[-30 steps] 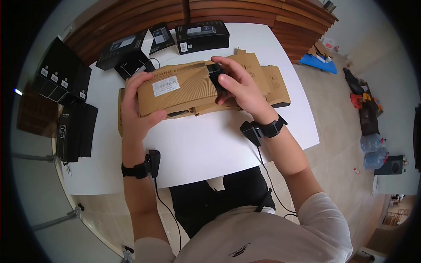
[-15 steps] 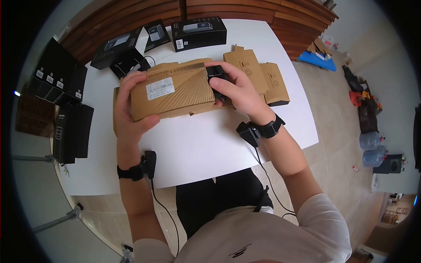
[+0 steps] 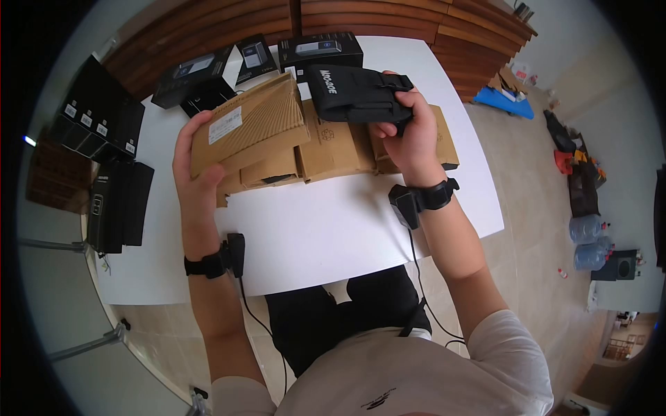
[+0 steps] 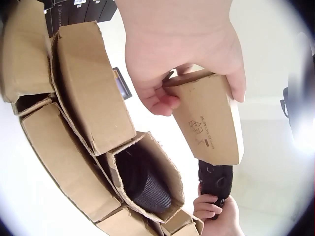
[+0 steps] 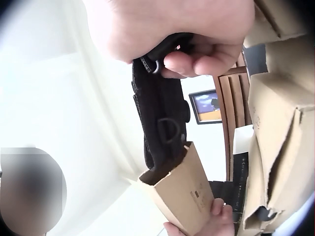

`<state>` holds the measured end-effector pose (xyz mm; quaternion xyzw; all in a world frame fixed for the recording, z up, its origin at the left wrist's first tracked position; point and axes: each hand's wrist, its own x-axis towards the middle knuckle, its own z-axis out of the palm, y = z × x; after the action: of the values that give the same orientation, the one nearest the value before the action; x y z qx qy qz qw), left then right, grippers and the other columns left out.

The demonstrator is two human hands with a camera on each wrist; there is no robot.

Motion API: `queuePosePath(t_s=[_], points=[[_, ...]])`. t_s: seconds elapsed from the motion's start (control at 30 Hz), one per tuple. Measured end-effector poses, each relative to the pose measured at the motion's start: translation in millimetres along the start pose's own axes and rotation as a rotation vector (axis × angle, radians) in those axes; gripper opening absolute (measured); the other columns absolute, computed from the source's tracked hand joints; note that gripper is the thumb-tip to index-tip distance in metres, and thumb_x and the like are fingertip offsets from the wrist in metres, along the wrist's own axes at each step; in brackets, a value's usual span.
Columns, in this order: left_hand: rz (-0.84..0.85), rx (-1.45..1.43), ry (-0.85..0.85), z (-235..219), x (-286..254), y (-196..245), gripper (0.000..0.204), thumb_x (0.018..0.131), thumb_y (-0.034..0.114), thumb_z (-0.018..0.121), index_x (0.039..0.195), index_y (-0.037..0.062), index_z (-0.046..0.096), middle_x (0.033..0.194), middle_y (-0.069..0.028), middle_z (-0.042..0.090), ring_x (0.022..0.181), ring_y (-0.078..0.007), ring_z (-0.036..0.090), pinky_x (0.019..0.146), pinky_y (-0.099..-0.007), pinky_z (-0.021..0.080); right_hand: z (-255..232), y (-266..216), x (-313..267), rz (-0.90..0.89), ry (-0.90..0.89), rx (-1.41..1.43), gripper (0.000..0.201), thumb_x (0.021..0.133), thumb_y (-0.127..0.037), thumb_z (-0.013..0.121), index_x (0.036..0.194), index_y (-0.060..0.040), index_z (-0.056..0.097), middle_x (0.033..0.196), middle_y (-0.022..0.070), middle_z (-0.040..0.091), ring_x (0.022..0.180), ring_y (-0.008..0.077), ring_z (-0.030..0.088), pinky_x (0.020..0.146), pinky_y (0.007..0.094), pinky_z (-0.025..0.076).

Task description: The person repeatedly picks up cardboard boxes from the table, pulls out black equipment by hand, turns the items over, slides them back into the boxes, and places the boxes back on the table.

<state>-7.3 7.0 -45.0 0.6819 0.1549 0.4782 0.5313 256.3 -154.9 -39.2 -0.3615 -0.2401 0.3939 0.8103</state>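
Right hand (image 3: 409, 135) gripping black strapped pouch (image 3: 350, 93), white lettering.

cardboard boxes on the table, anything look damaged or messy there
No damage shows. The cardboard boxes lie jumbled on the white table, some with open ends; one open carton has something dark inside. The left hand holds a cardboard sleeve; the right hand grips a black pouch.

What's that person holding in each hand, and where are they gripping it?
The right hand grips a black fabric pouch by its strapped end. The left hand holds a cardboard box at its closed end, thumb across the front.
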Motion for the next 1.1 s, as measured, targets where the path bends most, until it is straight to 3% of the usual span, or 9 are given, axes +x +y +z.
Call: queuePosePath(t_s=[0.17,0.37,0.43,0.57,0.63,0.83,0.97,1.03,1.1], points=[[-0.018,-0.057,0.014,-0.7,1.2,-2.4,0.097,0.065,0.061,0.083,0.133,0.0015,0.050,0.129,-0.0112,0.053,0.123,-0.0223,0.052,0.103,-0.0332,0.044,-7.1,-1.3,3.8,-0.021,-0.040,0.083,0.029,0.090,-0.018,0.043,0.114,-0.0062,0.055,0.086,0.0061,0.061,0.049,0.0122,0.041,0.053,0.0287,0.038],[0.009,0.031,-0.047,-2.5,1.4,-1.2,0.085,0.067,0.045,0.083,0.132,0.0012,0.050,0.129,-0.0101,0.052,0.122,-0.0220,0.052,0.104,-0.0329,0.042,-7.1,3.2,1.6,0.006,0.028,-0.014,0.025,0.089,-0.017,0.045,0.107,-0.0048,0.056,0.079,0.0065,0.060,0.051,0.0122,0.043,0.052,0.0285,0.038],[0.067,0.032,-0.095,-4.8,2.1,-8.0,0.078,0.066,0.032,0.081,0.132,0.0016,0.051,0.132,-0.0104,0.049,0.123,-0.0222,0.050,0.104,-0.0329,0.041,-7.0,4.5,1.5,-0.017,-0.012,-0.056,0.024,0.089,-0.016,0.045,0.106,-0.0044,0.057,0.078,0.0059,0.060,0.052,0.0116,0.044,0.052,0.0272,0.038],[0.055,-0.016,-0.160,-4.6,3.5,-10.5,0.078,0.064,0.026,0.082,0.131,0.0021,0.051,0.135,-0.0109,0.045,0.125,-0.0228,0.048,0.106,-0.0335,0.040,2.8,3.3,-5.9,-0.049,-0.071,-0.213,0.024,0.088,-0.013,0.049,0.105,-0.0032,0.061,0.078,0.0039,0.060,0.056,0.0092,0.048,0.051,0.0229,0.039],[0.080,0.055,-0.311,-3.4,5.2,-10.5,0.078,0.062,0.024,0.082,0.131,0.0028,0.052,0.136,-0.0114,0.043,0.126,-0.0235,0.047,0.107,-0.0342,0.039,4.2,10.3,-8.7,-0.016,-0.110,-0.249,0.025,0.089,-0.013,0.049,0.107,-0.0026,0.062,0.080,0.0036,0.061,0.057,0.0087,0.049,0.051,0.0224,0.039],[-0.018,0.000,-0.228,1.4,0.5,-7.5,0.078,0.062,0.028,0.081,0.130,0.0035,0.053,0.133,-0.0108,0.047,0.124,-0.0235,0.049,0.106,-0.0334,0.040,14.4,13.1,-16.6,0.048,-0.392,-0.216,0.041,0.093,-0.019,0.052,0.130,-0.0019,0.048,0.092,0.0060,0.062,0.062,0.0120,0.052,0.059,0.0248,0.044],[-0.040,0.010,-0.152,2.4,-0.6,0.5,0.077,0.064,0.033,0.079,0.129,0.0034,0.053,0.129,-0.0096,0.051,0.123,-0.0220,0.050,0.105,-0.0317,0.041,16.4,14.9,-21.7,0.013,-0.416,-0.172,0.047,0.094,-0.021,0.050,0.136,-0.0024,0.041,0.095,0.0075,0.063,0.063,0.0132,0.053,0.060,0.0267,0.045],[-0.086,0.044,-0.087,3.4,-1.8,1.9,0.067,0.067,0.027,0.071,0.128,0.0051,0.056,0.125,-0.0079,0.054,0.120,-0.0201,0.051,0.103,-0.0301,0.042,15.3,15.7,-20.4,-0.081,-0.383,-0.216,0.056,0.091,-0.034,0.058,0.136,-0.0042,0.043,0.100,0.0079,0.062,0.064,0.0122,0.053,0.057,0.0241,0.042],[-0.117,-0.025,-0.086,3.7,-2.5,-1.8,0.062,0.068,0.020,0.064,0.128,0.0062,0.057,0.123,-0.0073,0.054,0.119,-0.0195,0.051,0.102,-0.0291,0.042,10.1,18.6,-17.1,-0.113,-0.376,-0.217,0.053,0.092,-0.032,0.059,0.135,-0.0051,0.043,0.101,0.0079,0.062,0.066,0.0115,0.054,0.058,0.0237,0.043]])
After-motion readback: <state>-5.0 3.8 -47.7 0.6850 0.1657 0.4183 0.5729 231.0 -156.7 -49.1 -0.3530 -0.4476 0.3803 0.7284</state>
